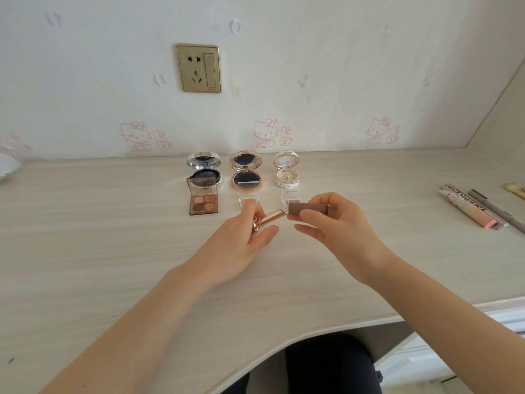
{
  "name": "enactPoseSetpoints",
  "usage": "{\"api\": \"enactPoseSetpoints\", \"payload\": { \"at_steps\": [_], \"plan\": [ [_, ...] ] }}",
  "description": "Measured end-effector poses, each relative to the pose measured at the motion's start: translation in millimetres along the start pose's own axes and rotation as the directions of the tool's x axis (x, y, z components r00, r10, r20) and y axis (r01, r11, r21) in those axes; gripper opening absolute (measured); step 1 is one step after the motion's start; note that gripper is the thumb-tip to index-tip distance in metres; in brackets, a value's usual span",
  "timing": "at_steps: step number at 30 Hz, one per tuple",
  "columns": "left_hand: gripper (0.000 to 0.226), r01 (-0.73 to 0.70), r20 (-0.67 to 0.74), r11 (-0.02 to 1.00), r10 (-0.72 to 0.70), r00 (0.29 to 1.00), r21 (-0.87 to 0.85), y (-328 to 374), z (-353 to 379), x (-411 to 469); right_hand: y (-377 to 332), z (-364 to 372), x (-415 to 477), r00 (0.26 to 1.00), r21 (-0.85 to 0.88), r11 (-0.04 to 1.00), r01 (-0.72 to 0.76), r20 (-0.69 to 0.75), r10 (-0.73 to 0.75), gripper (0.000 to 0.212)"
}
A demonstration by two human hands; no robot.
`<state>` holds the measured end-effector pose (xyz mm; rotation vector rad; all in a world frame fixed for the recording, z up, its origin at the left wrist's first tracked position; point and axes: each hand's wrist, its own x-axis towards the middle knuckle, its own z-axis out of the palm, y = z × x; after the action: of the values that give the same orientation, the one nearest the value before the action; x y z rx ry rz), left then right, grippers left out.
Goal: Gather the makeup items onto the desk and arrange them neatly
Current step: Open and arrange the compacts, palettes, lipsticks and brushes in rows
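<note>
Lipstick parts are held in both hands above the counter [113, 251]. The left hand [244, 245] curls its fingers round a rose-gold lipstick tube [272, 220], and the right hand [338, 226] pinches a mauve cap [308, 212] between thumb and fingers, its end just beside the tube's tip. Behind them three open compacts stand in a row near the wall: a silver compact [204, 169], a rose-gold compact [246, 172] and a white compact [286, 170]. An open eyeshadow palette [203, 200] lies just in front of the silver one. Lip gloss tubes [468, 209] lie well apart at the right.

Well right of the right hand [338, 231], the pale pink lip-gloss tube [468, 211] reads "COLORKEY". The print on the small clear plastic case [292, 194] just beyond the hand is too small to read.
</note>
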<state>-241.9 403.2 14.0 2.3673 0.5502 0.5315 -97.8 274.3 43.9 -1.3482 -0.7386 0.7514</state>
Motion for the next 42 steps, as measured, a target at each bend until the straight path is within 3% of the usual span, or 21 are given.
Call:
{"api": "enactPoseSetpoints", "payload": {
  "at_steps": [7, 14, 18, 24, 29, 34, 42],
  "plan": [
    [0.007, 0.074, -0.008, 0.977, -0.077, 0.997, -0.198, -2, 2, 3, 1, -4, 1, 0.998, -0.089, 0.996, 0.018, -0.058, -0.023, 0.017],
    [0.022, 0.094, -0.022, 0.927, -0.109, 0.994, -0.363, 4, 5, 4, 4, -5, -4, 1.0, -0.19, 0.982, 0.024, 0.008, -0.023, 0.011],
    [0.01, 0.126, -0.009, 0.91, -0.142, 0.99, -0.396, 10, 5, 3, 8, -9, -5, 0.999, -0.241, 0.97, 0.023, 0.035, -0.015, 0.011],
    [0.007, 0.143, -0.094, 0.935, -0.182, 0.979, -0.324, 18, 7, 5, 12, -26, -3, 0.999, -0.3, 0.953, 0.043, 0.036, -0.033, 0.017],
    [0.014, 0.154, -0.078, 0.949, -0.182, 0.98, -0.276, 37, 13, 24, 11, -48, 7, 0.994, -0.358, 0.929, 0.099, -0.006, -0.108, 0.021],
    [0.017, 0.139, -0.139, 0.972, -0.167, 0.976, -0.189, 55, 13, 80, 9, -73, 30, 0.987, -0.405, 0.911, 0.078, -0.101, -0.129, 0.026],
    [0.022, 0.156, -0.192, 0.984, -0.169, 0.967, -0.083, 63, 32, 181, 8, -109, 90, 0.973, -0.516, 0.856, 0.022, -0.187, -0.137, 0.014]
  ]
}}
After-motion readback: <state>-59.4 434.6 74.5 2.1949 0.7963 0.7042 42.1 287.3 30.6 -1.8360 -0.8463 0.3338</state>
